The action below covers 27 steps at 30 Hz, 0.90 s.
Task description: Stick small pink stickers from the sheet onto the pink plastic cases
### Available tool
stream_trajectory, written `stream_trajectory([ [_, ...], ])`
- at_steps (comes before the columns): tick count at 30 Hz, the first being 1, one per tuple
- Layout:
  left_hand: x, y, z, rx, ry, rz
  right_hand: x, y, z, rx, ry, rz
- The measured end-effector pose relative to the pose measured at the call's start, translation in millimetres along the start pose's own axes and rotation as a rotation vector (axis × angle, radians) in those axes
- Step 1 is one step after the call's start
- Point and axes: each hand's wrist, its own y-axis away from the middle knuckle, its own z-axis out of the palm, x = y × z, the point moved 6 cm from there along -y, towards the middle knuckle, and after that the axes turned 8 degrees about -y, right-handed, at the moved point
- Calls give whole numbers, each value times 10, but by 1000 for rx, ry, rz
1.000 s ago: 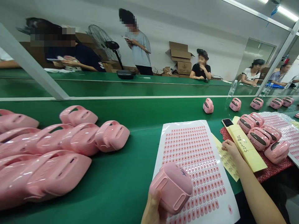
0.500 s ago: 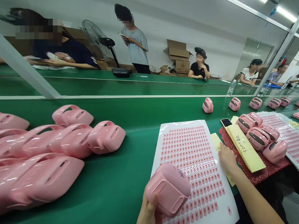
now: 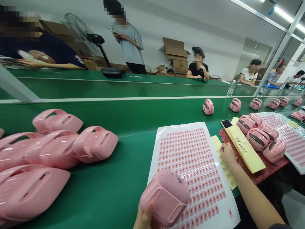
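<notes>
My left hand [image 3: 143, 216] is wrapped round a glossy pink plastic housing [image 3: 166, 197] with rounded sides and a small dark mark on top. The housing is held over the lower left of a white sticker sheet [image 3: 152, 171] covered in rows of small pink oval stickers. At the right edge of that sheet, my right hand [image 3: 228, 156] touches a yellow paper sheet [image 3: 215, 141] with its fingers curled together. Whatever the fingertips pinch is hidden. A loose oval sticker [image 3: 230, 213] sits alone at the white sheet's lower right corner.
Several pink housings [image 3: 95, 144] crowd the green table [image 3: 114, 194] on the left. On the right, a folded yellow paper [image 3: 245, 149], a phone [image 3: 226, 124] and finished-looking pink housings [image 3: 257, 139] rest on red bubble wrap [image 3: 258, 178]. Other people sit or stand across the table.
The view has shifted, so most things appear farther left or right in frame. My right hand's fingers have curled in at the yellow sheet. My left hand still holds the pink housing.
</notes>
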Motion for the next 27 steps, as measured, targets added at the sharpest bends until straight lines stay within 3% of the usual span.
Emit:
stream_trajectory([
  [10, -51, -57, 8, -15, -1, 7, 72, 53, -65, -106, -371, 104],
  [14, -65, -85, 11, -26, 5, 26, -39, 83, -98, -150, -528, 157],
  [18, 9, -97, 111, -64, -25, 53, -482, 311, -33, -268, -651, 153],
  [20, 48, -98, 205, -102, -58, 47, -807, 523, 64, -383, -697, 116],
  [23, 106, -107, 285, -69, -99, 87, -1261, 863, 245, -590, -730, 32],
  [27, 116, -107, 331, -51, -99, 135, -1495, 1086, 423, -681, -676, -4],
])
